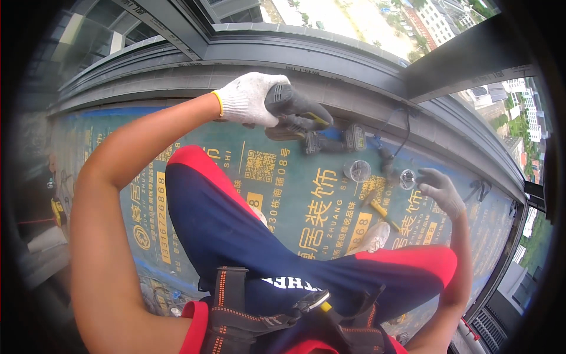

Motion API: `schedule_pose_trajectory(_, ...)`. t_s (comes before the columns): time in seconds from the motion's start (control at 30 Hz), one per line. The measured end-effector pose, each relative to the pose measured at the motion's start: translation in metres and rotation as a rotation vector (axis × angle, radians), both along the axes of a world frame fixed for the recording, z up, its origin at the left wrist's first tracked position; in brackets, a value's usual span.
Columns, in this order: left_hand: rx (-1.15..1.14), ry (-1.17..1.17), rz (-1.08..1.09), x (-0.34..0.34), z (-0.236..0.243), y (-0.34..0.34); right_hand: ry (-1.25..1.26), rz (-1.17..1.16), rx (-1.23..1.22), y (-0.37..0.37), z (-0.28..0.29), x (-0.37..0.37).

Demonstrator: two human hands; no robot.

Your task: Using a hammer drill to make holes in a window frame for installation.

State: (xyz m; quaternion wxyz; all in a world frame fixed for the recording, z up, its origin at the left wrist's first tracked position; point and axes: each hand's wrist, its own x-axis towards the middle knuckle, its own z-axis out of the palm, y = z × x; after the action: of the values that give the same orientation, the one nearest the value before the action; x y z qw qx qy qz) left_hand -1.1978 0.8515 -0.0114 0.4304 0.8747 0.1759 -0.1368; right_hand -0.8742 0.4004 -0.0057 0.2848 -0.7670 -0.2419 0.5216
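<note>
My left hand [250, 97], in a white knitted glove, is closed around a dark grey cordless power tool [289, 103] near the window sill. The tool's exact kind is hard to make out. Below it on the covered floor lies a second dark power tool [330, 143] with a battery pack at one end. My right hand [442, 192], in a greyish glove, reaches in from the right with fingers curved and apart beside a clear plastic cup [407, 179] that holds small dark pieces. Another clear cup [357, 171] stands to its left.
A yellow-handled hammer [380, 207] lies near my shoe [375, 236]. Green printed sheeting [283, 200] covers the floor. Dark metal window frames [306, 56] run along the far side, with buildings far below beyond them. A dark cable [408, 133] lies by the sill.
</note>
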Motion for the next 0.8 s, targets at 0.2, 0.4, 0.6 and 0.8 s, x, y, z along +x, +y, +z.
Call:
schedule_pose_trajectory(0.2,-0.078,-0.493,0.008,0.053,0.087,0.029,-1.018,0.434,0.598,0.227,0.173,-0.088)
schedule_pose_trajectory(0.4,-0.538,-0.794,-0.028,0.087,0.152,0.039,-1.685,0.387,0.232,0.309,0.254,-0.167)
schedule_pose_trajectory(0.6,-0.533,-0.779,-0.037,0.097,0.146,0.052,-1.709,0.459,0.092,0.335,0.255,-0.129)
schedule_pose_trajectory(0.8,-0.477,-0.664,-0.047,0.104,0.134,0.059,-1.656,0.478,0.086,0.344,0.223,-0.11)
